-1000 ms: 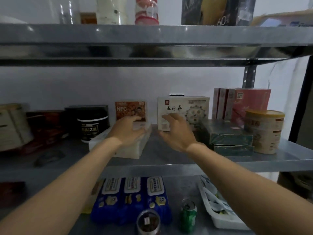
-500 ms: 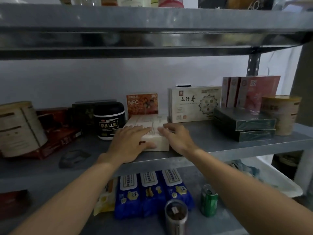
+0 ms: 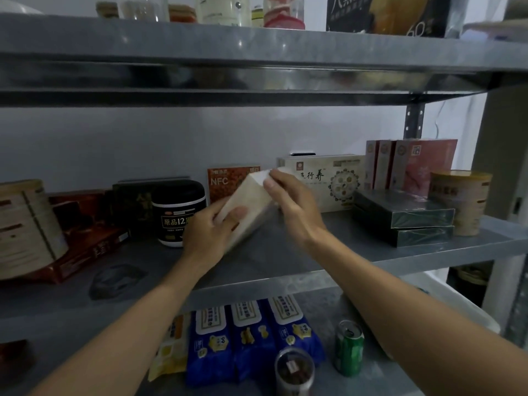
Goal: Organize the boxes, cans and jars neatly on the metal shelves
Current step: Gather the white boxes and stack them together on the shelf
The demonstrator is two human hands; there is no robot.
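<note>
The thumb of my left hand (image 3: 210, 228) lies flat across the broad face of the pale box (image 3: 251, 201). The other fingers are hidden behind its lower end. I take them to be wrapped round it, so this hand grips the box and bears most of the weight. My right hand (image 3: 294, 204) pinches the upper corner between fingertips (image 3: 268, 182) and thumb, a light hold that suits steering more than carrying. Held at both ends, the box can be turned without slipping. It is tilted over the middle shelf (image 3: 285, 261), its top end leaning toward the back. My left hand hides whether its bottom edge touches the metal. It sits between the black jar (image 3: 178, 212) on the left and the wide white box (image 3: 337, 181) on the right, in front of the orange box (image 3: 228, 178), which stands upright against the wall. That gap looks like the place it is meant for: the boxes behind already stand on edge, labels forward, and I judge the tilt is halfway to setting this one upright the same way. Further right, two flat green boxes (image 3: 403, 218) lie stacked beside a tan can (image 3: 460, 201), well apart from my hands.
</note>
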